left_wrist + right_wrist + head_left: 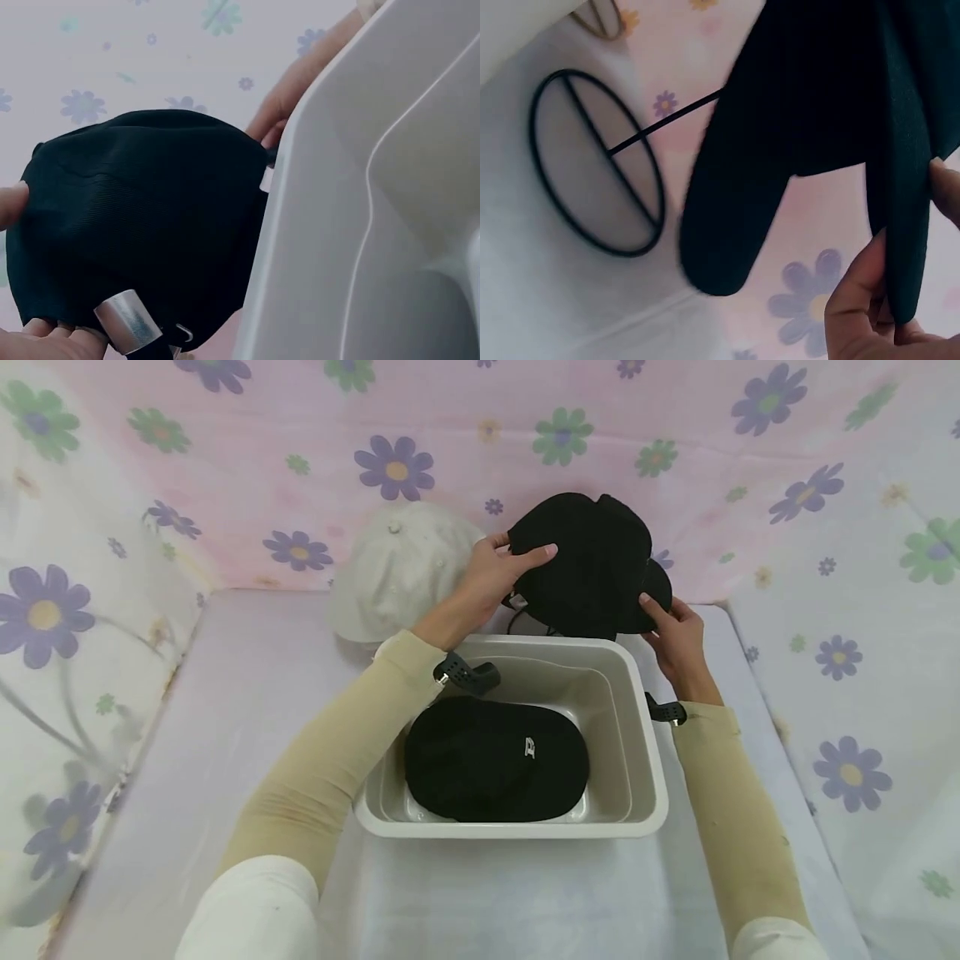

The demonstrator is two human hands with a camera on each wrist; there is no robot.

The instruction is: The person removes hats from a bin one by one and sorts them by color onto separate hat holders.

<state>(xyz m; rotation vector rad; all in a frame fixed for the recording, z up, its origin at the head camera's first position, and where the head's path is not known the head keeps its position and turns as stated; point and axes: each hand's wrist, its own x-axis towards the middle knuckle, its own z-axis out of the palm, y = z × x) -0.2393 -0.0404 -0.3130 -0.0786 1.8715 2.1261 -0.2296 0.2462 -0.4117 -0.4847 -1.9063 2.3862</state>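
Observation:
Both hands hold a black cap point(581, 560) behind the bin. My left hand point(491, 572) grips its left side, thumb on top and fingers underneath, close to a strap with a metal buckle point(129, 321). The brim point(907, 225) is pinched by my right hand point(678, 635), with the thumb on one face and fingers on the other. Another black brim-like flap point(724, 247) hangs beside it in the right wrist view, near the stem of a black wire stand point(609, 154). Inside the bin lies a black cap with a small white logo point(480, 768).
A beige-white bin point(510, 831) stands on the cloth-covered table point(255, 710), below my forearms. Left of the held cap is an off-white cap point(405, 577), partly behind my left hand. Flower-patterned cloth point(450, 435) hangs at the back and both sides.

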